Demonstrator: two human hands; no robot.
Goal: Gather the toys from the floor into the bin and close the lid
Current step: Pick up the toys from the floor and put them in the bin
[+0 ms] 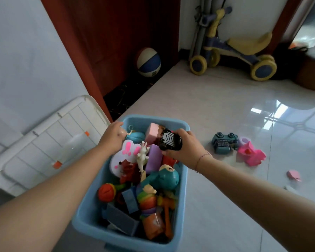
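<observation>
If the black ribbed plastic toy car (170, 141) slips: it may bounce off the heap of toys (153, 188), out of the light-blue plastic bin (153, 118).
Right hand (186, 151): grip curled round the car, over the bin.
Left hand (114, 136): grip pinching a small pale toy (129, 133) there.
White ribbed plastic lid (49, 142): off, beside the bin; the heap may block it.

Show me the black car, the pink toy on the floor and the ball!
black car (169, 141): head view, on its ribbed side.
pink toy (251, 154): head view, on the middle of its body.
ball (149, 62): head view, on its middle.
</observation>
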